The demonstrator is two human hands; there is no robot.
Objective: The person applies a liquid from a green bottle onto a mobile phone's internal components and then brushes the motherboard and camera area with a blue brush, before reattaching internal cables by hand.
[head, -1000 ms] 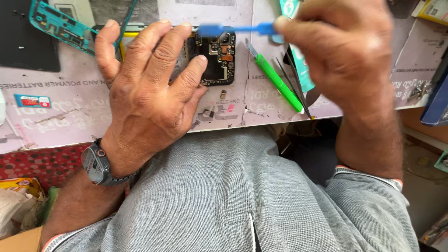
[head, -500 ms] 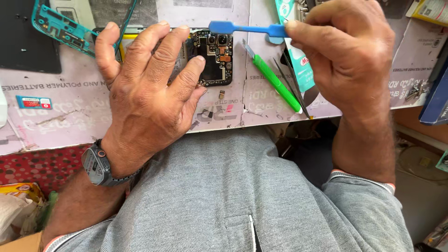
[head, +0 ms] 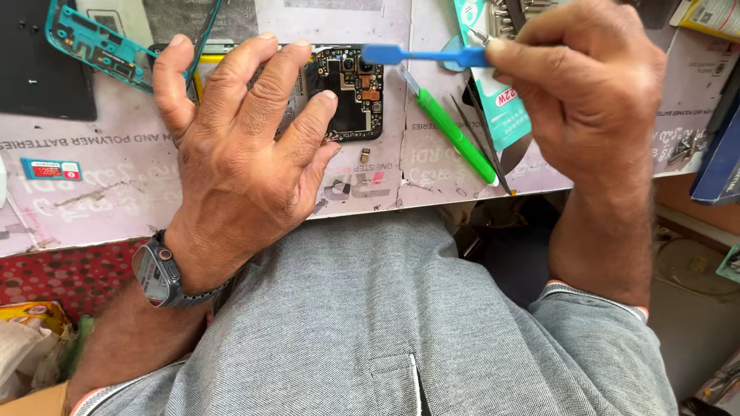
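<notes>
An opened phone (head: 351,92) with its dark circuit board bare lies on the pale work mat (head: 100,192). My left hand (head: 239,154) rests flat over the phone's left part, fingers spread, and covers most of it. A grey watch (head: 158,273) sits on that wrist. My right hand (head: 586,92) pinches a blue plastic pry tool (head: 420,55) by its handle. The tool's flat tip hovers just above the top right corner of the board, near the camera parts. A tiny loose part (head: 364,156) lies on the mat below the phone.
A green-handled tool (head: 455,135) and dark tweezers (head: 482,142) lie on the mat right of the phone, beside a teal and white tube (head: 497,108). A teal phone frame (head: 100,46) lies at the top left. The mat's front edge runs just above my grey shirt.
My right hand has moved down and left with the blue pry tool, so its tip now reaches the phone's top right corner. My left hand stays on the phone.
</notes>
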